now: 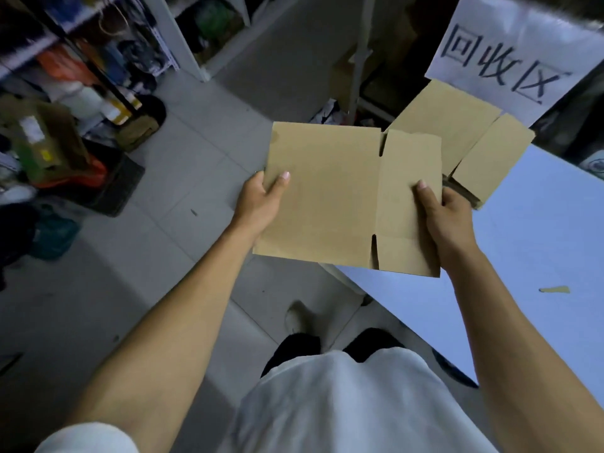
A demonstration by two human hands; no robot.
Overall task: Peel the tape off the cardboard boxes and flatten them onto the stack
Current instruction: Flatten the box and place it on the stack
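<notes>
Held item: flattened brown cardboard box (pixel 330 194), flaps spread, carried level above the floor at the near-left edge of the table.
Left hand (pixel 260 199): clamped on the box's left edge, thumb on top.
Right hand (pixel 447 217): clamped on the box's right flap, thumb on top.
Stack: flattened brown cardboard pieces (pixel 464 138), far right on the pale blue table (pixel 539 243), just beyond the held box.
Sign: white paper sheet with black characters (pixel 510 53), behind the stack.
Scrap: small brown strip (pixel 554 290), on the table, near right.

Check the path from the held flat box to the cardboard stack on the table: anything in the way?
Nothing visible. Both hands, left hand and right hand, hold the flattened box above the table edge; the stack lies just beyond, with only bare tabletop between.
</notes>
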